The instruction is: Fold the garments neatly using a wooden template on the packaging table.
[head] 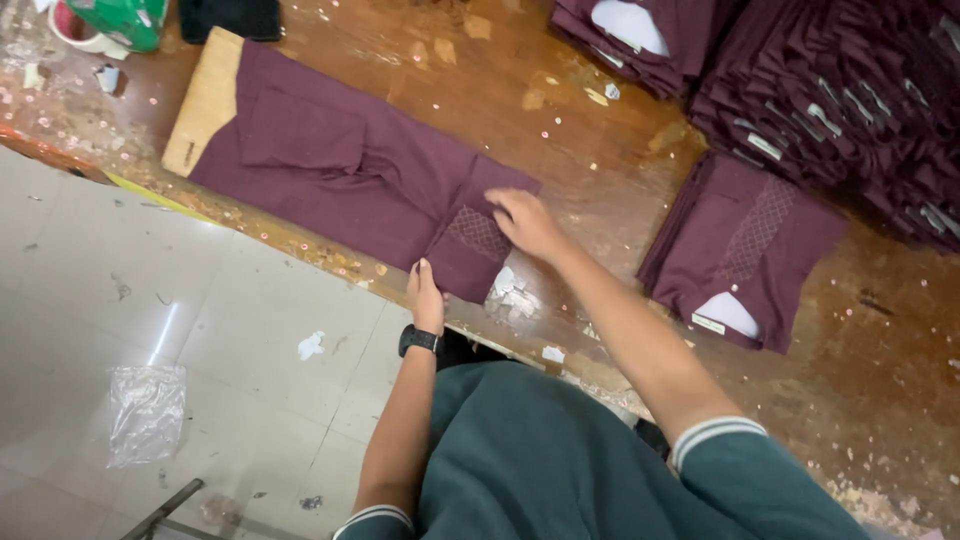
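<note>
Both hands flat: left hand point(425, 292), right hand point(525, 222) spread on maroon garment point(340, 170).

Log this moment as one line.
left hand: on near edge of maroon garment | right hand: flat on its embroidered panel | folding board under garment | folded stack beside

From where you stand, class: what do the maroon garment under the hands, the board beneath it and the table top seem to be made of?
Maroon garment: woven cloth, matte; it folds and creases softly, with a stitched lattice panel.
Board: pale, unfinished wood or plywood, judging by its flat light surface with faint grain.
Table top: probably varnished wood, brown and glossy, worn, with patchy reflections.
</note>
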